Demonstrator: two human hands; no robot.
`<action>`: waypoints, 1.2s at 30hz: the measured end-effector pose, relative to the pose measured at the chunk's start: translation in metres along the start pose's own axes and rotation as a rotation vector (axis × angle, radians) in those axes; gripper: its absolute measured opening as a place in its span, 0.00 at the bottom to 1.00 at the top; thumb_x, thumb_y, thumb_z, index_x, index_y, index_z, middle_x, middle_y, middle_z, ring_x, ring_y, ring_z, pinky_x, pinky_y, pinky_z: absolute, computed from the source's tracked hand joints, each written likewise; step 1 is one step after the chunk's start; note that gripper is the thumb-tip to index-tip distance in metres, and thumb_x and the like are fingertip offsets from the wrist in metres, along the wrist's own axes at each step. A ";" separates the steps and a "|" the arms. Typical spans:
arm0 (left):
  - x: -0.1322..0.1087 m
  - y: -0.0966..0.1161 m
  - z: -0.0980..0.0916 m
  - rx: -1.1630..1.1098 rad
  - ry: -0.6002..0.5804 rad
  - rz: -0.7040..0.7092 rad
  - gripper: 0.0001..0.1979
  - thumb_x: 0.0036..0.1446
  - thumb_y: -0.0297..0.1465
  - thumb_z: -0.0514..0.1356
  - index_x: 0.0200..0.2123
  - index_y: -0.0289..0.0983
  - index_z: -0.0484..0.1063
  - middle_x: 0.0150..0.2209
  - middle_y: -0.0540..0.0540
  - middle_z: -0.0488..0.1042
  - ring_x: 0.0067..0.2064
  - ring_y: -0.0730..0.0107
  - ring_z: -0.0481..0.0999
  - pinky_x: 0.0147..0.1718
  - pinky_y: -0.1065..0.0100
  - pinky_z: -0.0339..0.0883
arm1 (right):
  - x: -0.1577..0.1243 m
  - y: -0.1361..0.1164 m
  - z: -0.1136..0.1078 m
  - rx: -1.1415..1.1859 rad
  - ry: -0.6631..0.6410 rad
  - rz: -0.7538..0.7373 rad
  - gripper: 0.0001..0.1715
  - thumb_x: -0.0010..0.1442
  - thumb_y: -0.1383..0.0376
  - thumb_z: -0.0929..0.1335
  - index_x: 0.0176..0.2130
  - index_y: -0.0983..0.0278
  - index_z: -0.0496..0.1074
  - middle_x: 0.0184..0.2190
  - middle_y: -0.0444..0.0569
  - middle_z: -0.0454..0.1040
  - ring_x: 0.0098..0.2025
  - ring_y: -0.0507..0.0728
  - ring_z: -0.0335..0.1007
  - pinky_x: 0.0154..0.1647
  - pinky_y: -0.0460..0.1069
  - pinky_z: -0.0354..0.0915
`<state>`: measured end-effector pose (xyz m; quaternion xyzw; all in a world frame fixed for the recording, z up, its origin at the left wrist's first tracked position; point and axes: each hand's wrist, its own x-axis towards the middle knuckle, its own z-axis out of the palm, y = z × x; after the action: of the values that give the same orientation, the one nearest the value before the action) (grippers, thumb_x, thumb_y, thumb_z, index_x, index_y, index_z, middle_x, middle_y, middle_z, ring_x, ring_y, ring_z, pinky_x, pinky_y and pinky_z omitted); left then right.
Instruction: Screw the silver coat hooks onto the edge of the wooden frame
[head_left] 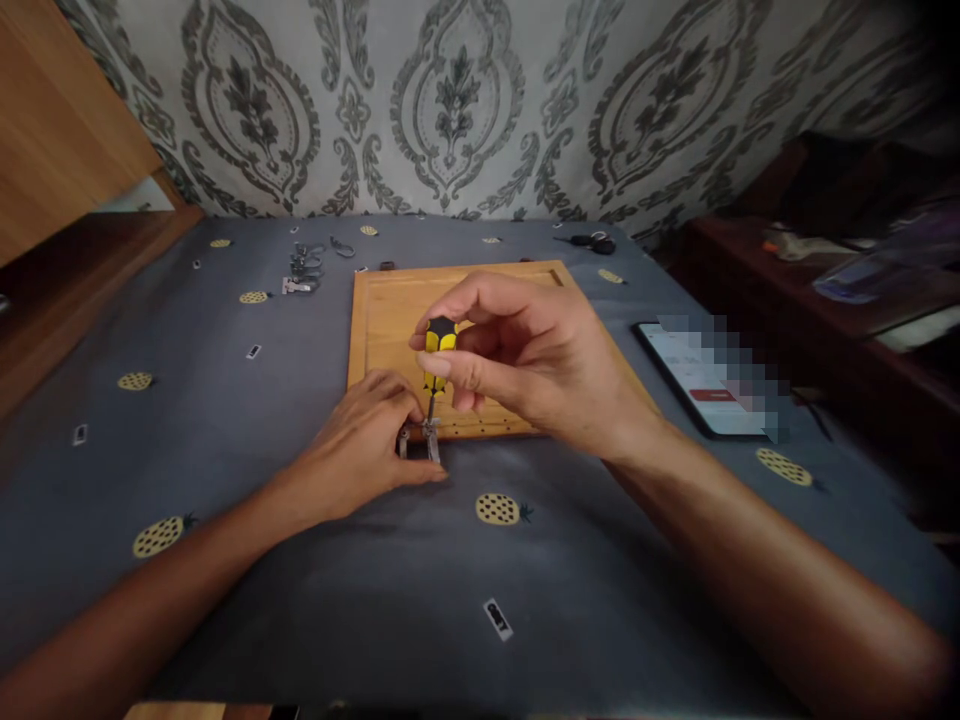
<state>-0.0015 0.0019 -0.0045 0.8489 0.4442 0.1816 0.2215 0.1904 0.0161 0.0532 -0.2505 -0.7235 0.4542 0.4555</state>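
— At the near edge of the wooden board [382,310], what is that small thing?
— A little silvery metal piece [430,442], lying on the desk [225,430] just where the board ends. It is too small to make out its exact shape.
— Who has hold of it?
— The left hand [364,445]. It lies low on the desk, fingers curled close, pinching the piece from the left side.
— And the right hand [540,370]?
— Above it and a bit to the right, raised off the desk. Its fingers are closed narrowly around a small screwdriver [439,345] with a yellow and black handle. The tool stands nearly upright, and its thin shaft runs straight down to the metal piece, tip touching it.
— So both hands meet at the one spot?
— Yes, the piece sits below the right fingers and against the left fingertips.
— What lies further out?
— A grey cloth with yellow pineapples covers the desk. A phone [694,380] lies to the right of the board, screen up. At the far left, near the wall, there is a small heap of metal parts [304,268]. Scissors [592,242] lie beyond the board's far right corner, apart from it.
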 end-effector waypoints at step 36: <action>-0.001 0.002 -0.001 0.015 0.006 0.007 0.20 0.47 0.40 0.73 0.33 0.39 0.66 0.39 0.48 0.69 0.43 0.59 0.70 0.42 0.58 0.67 | 0.002 -0.006 0.000 -0.052 0.126 0.002 0.19 0.56 0.52 0.76 0.33 0.60 0.68 0.25 0.39 0.70 0.22 0.49 0.69 0.21 0.45 0.70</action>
<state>-0.0014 0.0002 -0.0024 0.8514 0.4434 0.1815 0.2134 0.1900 0.0146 0.0595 -0.2911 -0.7048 0.4189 0.4930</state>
